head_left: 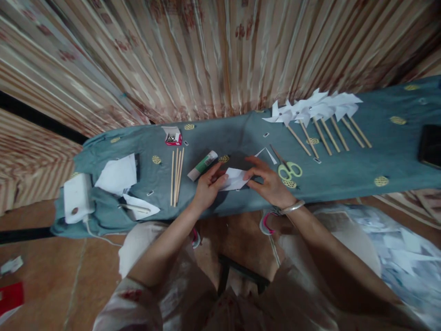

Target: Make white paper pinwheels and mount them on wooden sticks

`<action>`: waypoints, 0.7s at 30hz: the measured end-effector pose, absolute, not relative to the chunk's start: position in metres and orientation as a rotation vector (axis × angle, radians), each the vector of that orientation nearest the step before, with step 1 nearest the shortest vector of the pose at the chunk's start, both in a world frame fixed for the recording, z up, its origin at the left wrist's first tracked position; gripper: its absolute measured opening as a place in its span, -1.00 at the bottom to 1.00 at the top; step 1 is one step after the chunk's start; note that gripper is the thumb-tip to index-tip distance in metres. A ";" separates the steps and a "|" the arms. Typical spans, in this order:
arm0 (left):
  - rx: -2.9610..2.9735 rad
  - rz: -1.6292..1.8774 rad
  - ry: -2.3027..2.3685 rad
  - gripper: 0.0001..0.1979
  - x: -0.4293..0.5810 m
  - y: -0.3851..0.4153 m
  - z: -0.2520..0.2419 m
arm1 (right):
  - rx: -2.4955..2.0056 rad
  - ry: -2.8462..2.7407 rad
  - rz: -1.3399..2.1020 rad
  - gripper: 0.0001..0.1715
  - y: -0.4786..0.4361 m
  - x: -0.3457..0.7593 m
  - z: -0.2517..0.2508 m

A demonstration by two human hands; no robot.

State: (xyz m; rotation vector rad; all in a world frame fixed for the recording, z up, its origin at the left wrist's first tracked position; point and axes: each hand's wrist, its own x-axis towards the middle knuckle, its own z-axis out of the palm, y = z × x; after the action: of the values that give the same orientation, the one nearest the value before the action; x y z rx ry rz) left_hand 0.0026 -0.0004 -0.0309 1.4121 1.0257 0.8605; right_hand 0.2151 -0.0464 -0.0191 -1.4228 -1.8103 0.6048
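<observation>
A: White paper [236,180], a small folded piece, lies on the teal cloth [344,151] at the near edge, mid-table, held from both sides.

B: The left hand [207,186] pinches its left edge, thumb against fingers. The right hand [269,184] clamps the right edge, fingertips together on the sheet, likely so it can't slide.

A: Tools sit within reach. The glue stick [202,165] is just left, the scissors [290,171] just right, the bare sticks [176,177] farther left.

B: The pinwheels [317,108] are lined up far right, well apart from the hands.
</observation>
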 end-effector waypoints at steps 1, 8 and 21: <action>1.413 0.845 1.023 -0.44 0.002 0.000 -0.030 | -1.421 -1.813 0.595 -0.88 -0.046 0.215 -0.019; 1.623 0.668 1.074 -0.77 -0.001 0.001 -0.028 | -1.437 -1.911 0.463 -0.81 -0.052 0.207 -0.012; 1.506 0.772 1.069 -0.17 -0.002 -0.013 -0.040 | -1.340 -2.277 0.119 -0.73 -0.076 0.199 -0.010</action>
State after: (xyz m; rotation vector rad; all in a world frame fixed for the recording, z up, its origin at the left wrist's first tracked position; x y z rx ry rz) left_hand -0.0018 -0.0126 -0.0403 1.5057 1.0687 0.7723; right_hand 0.1992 -0.0756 -0.0102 -1.3400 -2.2768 0.1191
